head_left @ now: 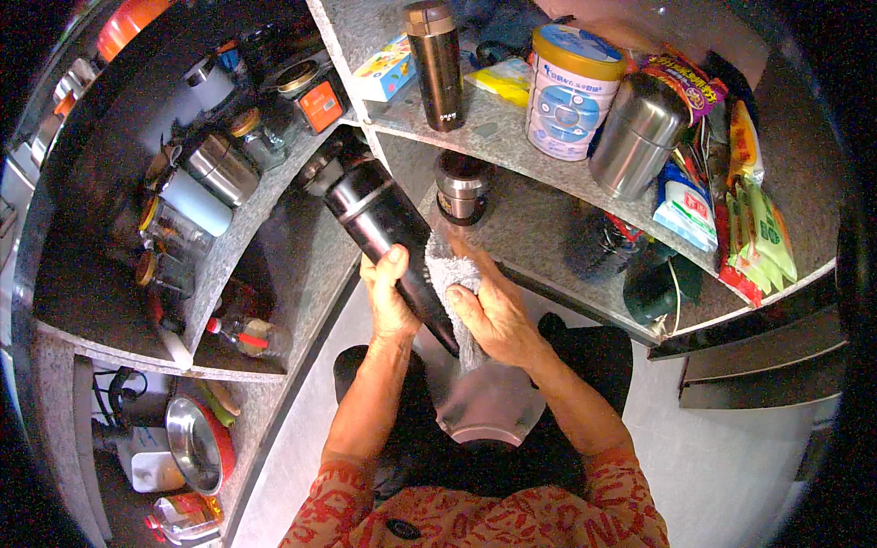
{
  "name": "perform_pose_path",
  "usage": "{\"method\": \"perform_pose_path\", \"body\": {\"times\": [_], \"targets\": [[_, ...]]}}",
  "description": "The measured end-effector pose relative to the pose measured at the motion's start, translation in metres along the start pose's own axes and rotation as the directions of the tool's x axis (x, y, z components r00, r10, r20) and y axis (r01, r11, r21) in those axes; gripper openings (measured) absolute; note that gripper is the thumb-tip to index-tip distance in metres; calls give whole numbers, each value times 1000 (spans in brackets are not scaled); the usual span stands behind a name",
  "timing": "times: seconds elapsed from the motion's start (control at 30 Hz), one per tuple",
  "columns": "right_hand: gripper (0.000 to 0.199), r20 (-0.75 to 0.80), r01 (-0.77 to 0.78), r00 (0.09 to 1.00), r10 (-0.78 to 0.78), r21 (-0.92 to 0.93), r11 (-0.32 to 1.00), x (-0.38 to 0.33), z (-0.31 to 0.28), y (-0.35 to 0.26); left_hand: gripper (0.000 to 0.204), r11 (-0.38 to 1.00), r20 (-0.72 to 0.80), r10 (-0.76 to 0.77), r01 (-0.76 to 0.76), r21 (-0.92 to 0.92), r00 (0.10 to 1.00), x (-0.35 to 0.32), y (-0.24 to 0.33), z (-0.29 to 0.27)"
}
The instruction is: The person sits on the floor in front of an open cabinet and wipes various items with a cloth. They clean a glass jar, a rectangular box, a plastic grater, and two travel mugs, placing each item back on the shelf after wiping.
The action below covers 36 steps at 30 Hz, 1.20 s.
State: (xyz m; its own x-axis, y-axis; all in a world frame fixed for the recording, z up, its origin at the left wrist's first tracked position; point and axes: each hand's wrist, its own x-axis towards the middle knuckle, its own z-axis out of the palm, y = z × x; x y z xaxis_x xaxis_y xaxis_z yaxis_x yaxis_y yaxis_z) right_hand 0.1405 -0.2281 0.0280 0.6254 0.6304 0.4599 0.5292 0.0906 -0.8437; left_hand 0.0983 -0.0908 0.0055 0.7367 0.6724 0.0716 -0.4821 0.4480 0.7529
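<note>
A long black thermos flask (388,228) lies tilted across the middle, its top end pointing up and left toward the shelves. My left hand (391,297) is wrapped round its body from the left, thumb on top. In my right hand (493,315) is a grey fluffy cloth (454,279), pressed against the flask's lower right side. Part of the flask's lower end is hidden behind the cloth. Beyond it, a short steel and black jar (461,187) stands on the lower shelf.
Stone-topped corner shelves (493,137) surround me, holding a tall brown tumbler (434,68), a milk powder tin (574,91), a steel flask (639,137) and food packets (763,237). Jars and cups (219,169) crowd the left shelf. A steel bowl (194,443) sits at lower left.
</note>
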Motion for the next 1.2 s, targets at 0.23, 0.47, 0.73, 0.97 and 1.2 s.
{"method": "perform_pose_path", "body": {"times": [0.23,0.47,0.73,0.97,1.2], "targets": [[46,335,-581,747,573,748,321,-15,4,41,55,999,40,-8,9,-38,999,11,13,-2],[53,313,-356,709,632,932,-62,-18,21,16,46,945,-154,327,-325,40,932,15,7,14],[45,158,-382,654,740,913,144,-13,28,0,41,866,-203,500,-477,152,842,14,9,22],[29,-20,-511,699,715,685,519,-29,33,27,38,865,-250,502,-473,169,828,22,14,19],[32,-198,11,979,-57,-225,974,-16,2,16,57,991,-90,69,-78,-107,994,18,17,10]]}}
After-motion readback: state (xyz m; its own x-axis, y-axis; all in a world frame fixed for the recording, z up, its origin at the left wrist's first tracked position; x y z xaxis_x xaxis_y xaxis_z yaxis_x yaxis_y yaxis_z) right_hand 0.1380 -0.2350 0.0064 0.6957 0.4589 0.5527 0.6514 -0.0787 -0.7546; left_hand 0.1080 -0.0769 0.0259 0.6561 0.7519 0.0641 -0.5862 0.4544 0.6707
